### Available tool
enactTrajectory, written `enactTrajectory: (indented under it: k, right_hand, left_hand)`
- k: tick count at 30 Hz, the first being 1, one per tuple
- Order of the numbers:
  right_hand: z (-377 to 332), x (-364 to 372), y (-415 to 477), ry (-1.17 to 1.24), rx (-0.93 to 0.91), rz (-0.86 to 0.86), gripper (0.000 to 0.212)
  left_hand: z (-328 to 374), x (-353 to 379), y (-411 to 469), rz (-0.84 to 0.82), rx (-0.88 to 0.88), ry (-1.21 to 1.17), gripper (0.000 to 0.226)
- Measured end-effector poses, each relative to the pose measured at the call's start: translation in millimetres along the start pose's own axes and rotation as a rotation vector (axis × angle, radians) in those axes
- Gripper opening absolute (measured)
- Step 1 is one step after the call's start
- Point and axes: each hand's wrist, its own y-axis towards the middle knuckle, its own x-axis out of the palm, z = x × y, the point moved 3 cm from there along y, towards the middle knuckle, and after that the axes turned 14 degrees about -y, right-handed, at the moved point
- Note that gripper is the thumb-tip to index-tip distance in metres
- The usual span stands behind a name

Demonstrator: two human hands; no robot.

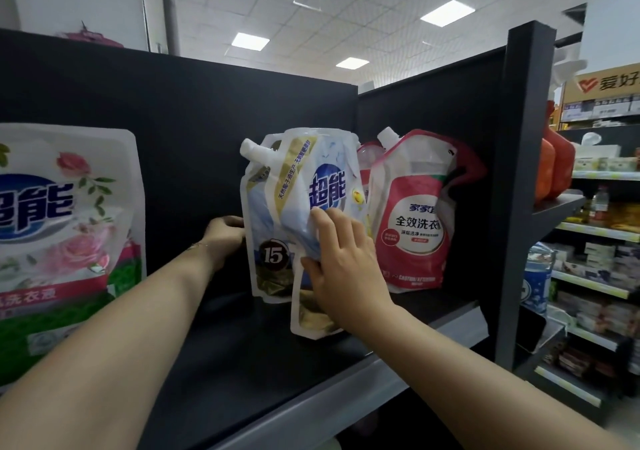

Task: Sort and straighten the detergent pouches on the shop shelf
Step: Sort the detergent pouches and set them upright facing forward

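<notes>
At a black shop shelf (242, 345), a person's right hand (343, 262) lies open, fingers spread flat against a blue-and-white soft plastic detergent pouch (329, 186) that leans mid-shelf, overlapping a matching spouted pouch (261, 221) behind it. The left hand (225, 231) curls its fingers round that rear pouch's left edge; a red-and-white pouch (412, 221) stands just beside on the right, and a large rose-printed pouch (62, 224) is well apart on the left. These liquid-filled pouches look floppy, fairly heavy and slick, so they are probably best gripped by both side seams low down, not by the sagging middle.
</notes>
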Motion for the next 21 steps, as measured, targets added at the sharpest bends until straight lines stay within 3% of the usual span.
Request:
enactTrajectory:
  k: [5,12,15,18,21]
  right_hand:
    - [6.9,-2.4,-3.6,0.112,0.1,-0.059,0.071]
    - [8.8,-6.8,-10.7,-0.123,0.144,-0.083,0.074]
    - [8.2,-10.0,-14.5,-0.122,0.239,-0.205,0.077]
    - [9.0,-7.7,-16.7,0.024,0.364,-0.359,0.076]
    - [7.4,-6.6,-14.9,0.133,0.372,-0.369,0.075]
  left_hand:
    - [-2.7,-3.1,-4.6,0.04,0.033,0.0,0.02]
    - [3.8,-3.9,-24.7,0.113,0.167,0.179,0.011]
    - [4.2,-4.5,-36.1,0.159,0.178,0.207,0.013]
    - [4.5,-10.9,-46.7,0.239,0.22,0.233,0.014]
    - [3.4,-31.9,-55.5,0.355,0.217,0.273,0.017]
